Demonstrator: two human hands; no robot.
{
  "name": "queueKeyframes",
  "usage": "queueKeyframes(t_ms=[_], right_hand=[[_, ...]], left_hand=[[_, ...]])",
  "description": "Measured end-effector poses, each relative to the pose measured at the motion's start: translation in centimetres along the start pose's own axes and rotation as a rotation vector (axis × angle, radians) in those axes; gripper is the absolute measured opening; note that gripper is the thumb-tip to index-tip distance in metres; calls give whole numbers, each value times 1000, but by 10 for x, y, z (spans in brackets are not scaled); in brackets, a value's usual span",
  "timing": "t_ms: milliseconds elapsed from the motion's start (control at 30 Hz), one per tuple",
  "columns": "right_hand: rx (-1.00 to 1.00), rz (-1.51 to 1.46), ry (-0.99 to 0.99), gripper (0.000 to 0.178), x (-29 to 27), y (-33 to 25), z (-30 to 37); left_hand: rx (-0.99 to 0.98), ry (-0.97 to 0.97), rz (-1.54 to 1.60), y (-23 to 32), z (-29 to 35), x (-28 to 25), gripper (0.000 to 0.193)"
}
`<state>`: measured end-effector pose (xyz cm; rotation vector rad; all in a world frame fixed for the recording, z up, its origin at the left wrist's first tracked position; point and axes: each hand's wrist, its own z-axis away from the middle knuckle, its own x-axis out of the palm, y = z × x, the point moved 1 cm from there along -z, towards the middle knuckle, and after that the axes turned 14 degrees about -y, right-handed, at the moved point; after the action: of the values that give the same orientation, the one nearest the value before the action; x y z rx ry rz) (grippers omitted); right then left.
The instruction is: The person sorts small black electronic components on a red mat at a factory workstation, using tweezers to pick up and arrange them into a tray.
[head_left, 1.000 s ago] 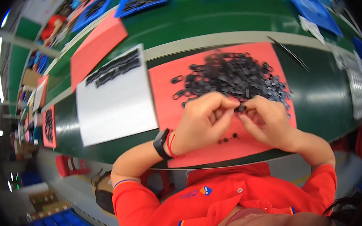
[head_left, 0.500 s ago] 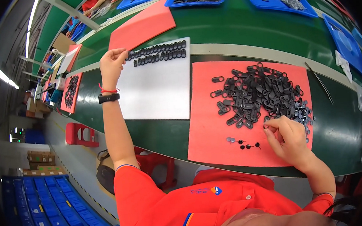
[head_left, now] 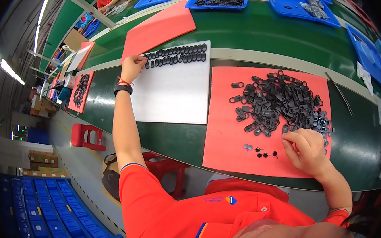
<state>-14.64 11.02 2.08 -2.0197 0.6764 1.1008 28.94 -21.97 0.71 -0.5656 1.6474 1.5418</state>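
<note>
My left hand [head_left: 133, 69] reaches over the white foam sheet [head_left: 171, 96], thumb and fingers pinched at a black oval plastic part [head_left: 147, 64] at the left end of the nearer row. Two rows of such black parts [head_left: 179, 59] line the sheet's far edge. On the pink foam mat [head_left: 228, 143], my right hand [head_left: 307, 152] is closed in a pinch by the near edge of a heap of black looped plastic parts [head_left: 269, 101]. What its fingertips hold, if anything, is hidden. Small grey discs [head_left: 321, 124] lie beside that hand, and several tiny black round pieces [head_left: 265, 155] lie left of it.
Tweezers [head_left: 340, 94] lie right of the mat. A bare pink foam sheet [head_left: 161, 27] sits beyond the white one. Blue trays [head_left: 219, 5] with black parts stand along the far side. At left are a red stool [head_left: 87, 137] and another pink mat with parts [head_left: 81, 89].
The view has shifted slightly. My left hand has come a little nearer, from the far row's end to the nearer row's end, where one more part now shows. The right hand stays near the heap.
</note>
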Motion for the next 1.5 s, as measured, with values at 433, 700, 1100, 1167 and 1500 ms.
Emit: queueKeyframes(t_ms=[433,700,1100,1167,1500], right_hand=[[-43,-13,-40,17,1,7,-2],[76,-199,-310,18,5,7,3],[103,-188,-436,15,4,5,8],[107,-185,-454,13,3,4,8],[118,-325,-429,12,1,9,8]], left_hand=[[74,122,10,-8,-3,4,18],[395,-57,187,125,53,48,15],[719,-592,12,203,115,143,16],[709,-612,5,203,113,142,17],[672,-746,44,202,106,137,13]])
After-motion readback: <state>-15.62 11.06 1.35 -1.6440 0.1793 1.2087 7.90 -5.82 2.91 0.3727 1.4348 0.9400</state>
